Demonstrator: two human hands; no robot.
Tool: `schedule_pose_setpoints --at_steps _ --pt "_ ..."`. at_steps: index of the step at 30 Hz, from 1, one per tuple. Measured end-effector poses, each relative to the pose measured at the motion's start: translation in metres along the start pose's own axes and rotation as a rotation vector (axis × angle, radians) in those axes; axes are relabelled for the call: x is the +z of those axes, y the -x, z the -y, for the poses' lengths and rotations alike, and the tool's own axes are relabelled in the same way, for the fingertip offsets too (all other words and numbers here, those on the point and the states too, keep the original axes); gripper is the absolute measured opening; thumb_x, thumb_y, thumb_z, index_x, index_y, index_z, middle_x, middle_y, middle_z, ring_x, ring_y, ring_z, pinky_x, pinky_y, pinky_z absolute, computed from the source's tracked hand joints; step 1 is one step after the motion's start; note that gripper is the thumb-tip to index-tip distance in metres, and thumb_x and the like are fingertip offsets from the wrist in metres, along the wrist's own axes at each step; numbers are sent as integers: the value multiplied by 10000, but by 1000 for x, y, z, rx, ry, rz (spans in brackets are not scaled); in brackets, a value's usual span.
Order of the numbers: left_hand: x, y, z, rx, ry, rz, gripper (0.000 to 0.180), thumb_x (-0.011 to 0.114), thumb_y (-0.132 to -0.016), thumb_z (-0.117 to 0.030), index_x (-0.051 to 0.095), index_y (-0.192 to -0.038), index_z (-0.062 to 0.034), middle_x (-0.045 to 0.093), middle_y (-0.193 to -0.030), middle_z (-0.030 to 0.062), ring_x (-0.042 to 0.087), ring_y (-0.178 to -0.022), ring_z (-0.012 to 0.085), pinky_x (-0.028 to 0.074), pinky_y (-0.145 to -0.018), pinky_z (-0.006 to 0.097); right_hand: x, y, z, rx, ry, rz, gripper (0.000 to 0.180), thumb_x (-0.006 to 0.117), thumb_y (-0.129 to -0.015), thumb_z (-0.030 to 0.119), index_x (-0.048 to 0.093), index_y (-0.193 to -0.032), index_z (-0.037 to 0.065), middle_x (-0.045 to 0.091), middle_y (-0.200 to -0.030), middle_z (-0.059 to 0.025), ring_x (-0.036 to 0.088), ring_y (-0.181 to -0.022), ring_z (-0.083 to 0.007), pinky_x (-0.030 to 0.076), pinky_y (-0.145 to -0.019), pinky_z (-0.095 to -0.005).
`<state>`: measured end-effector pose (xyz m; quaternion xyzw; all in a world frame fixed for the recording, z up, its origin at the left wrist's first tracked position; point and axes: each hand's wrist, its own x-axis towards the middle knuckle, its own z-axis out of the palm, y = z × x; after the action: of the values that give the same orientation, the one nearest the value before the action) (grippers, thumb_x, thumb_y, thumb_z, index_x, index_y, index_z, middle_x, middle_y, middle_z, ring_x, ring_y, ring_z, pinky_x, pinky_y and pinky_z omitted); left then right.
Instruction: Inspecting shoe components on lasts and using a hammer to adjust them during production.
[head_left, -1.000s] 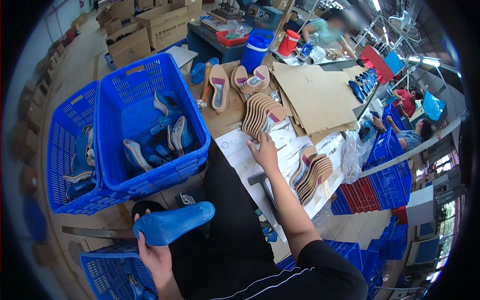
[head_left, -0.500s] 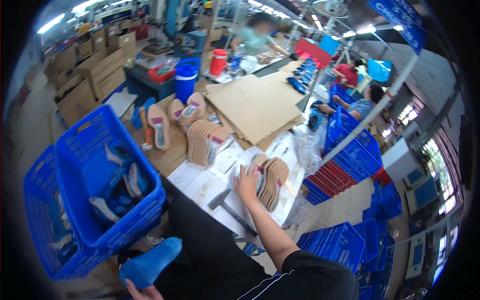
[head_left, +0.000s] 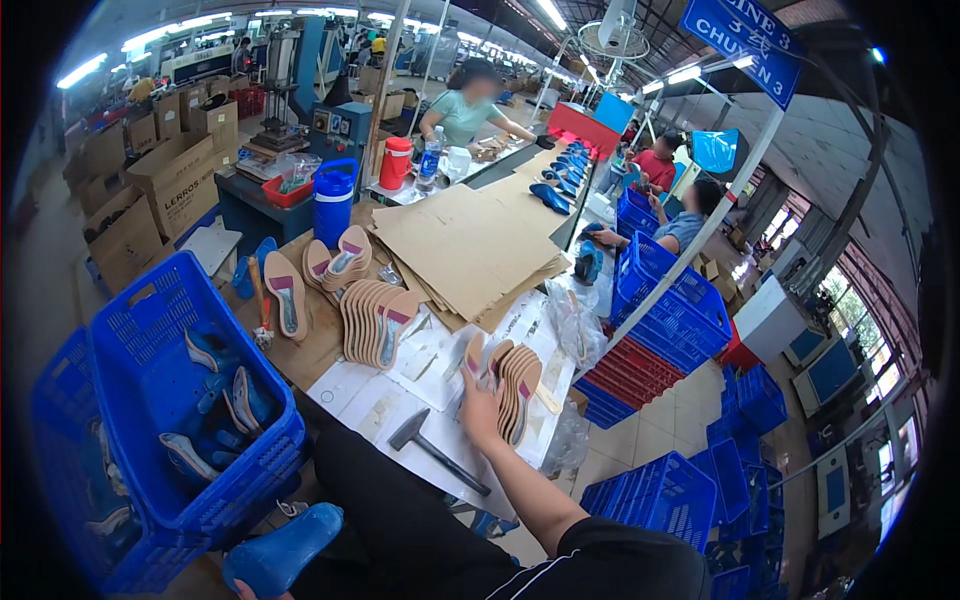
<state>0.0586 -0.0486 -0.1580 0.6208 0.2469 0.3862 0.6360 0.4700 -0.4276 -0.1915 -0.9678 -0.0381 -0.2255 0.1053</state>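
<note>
My left hand [head_left: 252, 592], mostly cut off by the lower edge, is closed on the heel end of a blue plastic shoe last [head_left: 285, 548] above my lap. At the white-covered table [head_left: 350, 392], my right hand [head_left: 480, 408] grips a beige insole [head_left: 474, 352] at the left end of a standing row of insoles [head_left: 519, 390]; part of its fingers is hidden behind it. A hammer [head_left: 436, 452] lies just left of my right forearm. Farther left stands a longer row of insoles [head_left: 378, 322], with loose insoles [head_left: 287, 294] bearing purple patches behind it.
Blue crates [head_left: 190, 400] with shoe parts stand at my left. Large cardboard sheets [head_left: 470, 240] cover the far table, near a blue cooler jug [head_left: 334, 205]. A slanting pole [head_left: 690, 245] and stacked crates [head_left: 640, 375] are on the right. Several co-workers sit beyond.
My right hand has gone from lying spread against the row to closing on its leftmost insole, which now tilts away from the others. My left hand still holds the last, slightly lower in view.
</note>
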Motion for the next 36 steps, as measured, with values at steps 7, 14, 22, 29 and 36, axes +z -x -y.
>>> schedule_pose_setpoints --at_steps 7,14,22,29,36 --pt "-5 0 5 92 -50 78 666 639 -1063 -122 331 -1642 -10 301 -1658 351 436 -1467 501 480 -1132 543 -54 -4 53 457 -1034 214 609 595 -1022 -9 495 -1584 205 770 -1096 -159 734 -926 -226 582 -812 -367" --pt "39 -14 -46 295 142 110 621 589 -1076 -42 335 -1642 -26 295 -1674 325 423 -1485 490 460 -1160 551 -154 13 171 283 -1724 899 503 680 -1061 146 542 -1545 147 739 -960 -27 657 -814 -91 524 -762 -234" --pt "24 8 -40 -174 657 -42 586 480 -1152 -271 304 -1662 -41 344 -1685 251 401 -1528 373 374 -1237 490 -198 47 262 -747 -1258 1085 356 663 -1030 103 638 -1385 96 750 -924 -124 736 -803 -271 538 -743 -378" --pt "41 8 -83 -265 43 -171 622 568 -1088 -288 373 -1636 -69 371 -1680 176 464 -1477 324 416 -1170 440 -189 64 286 -902 -1096 875 349 710 -991 213 673 -1314 85 735 -1023 -168 687 -1058 -371 535 -883 -475" --pt "59 2 -110 -364 327 -259 681 606 -1070 -364 369 -1644 -84 384 -1674 173 459 -1473 338 420 -1158 447 -183 49 249 -1195 -786 826 874 899 -783 310 521 -1538 85 602 -1366 -176 565 -1247 -355 451 -1056 -460"
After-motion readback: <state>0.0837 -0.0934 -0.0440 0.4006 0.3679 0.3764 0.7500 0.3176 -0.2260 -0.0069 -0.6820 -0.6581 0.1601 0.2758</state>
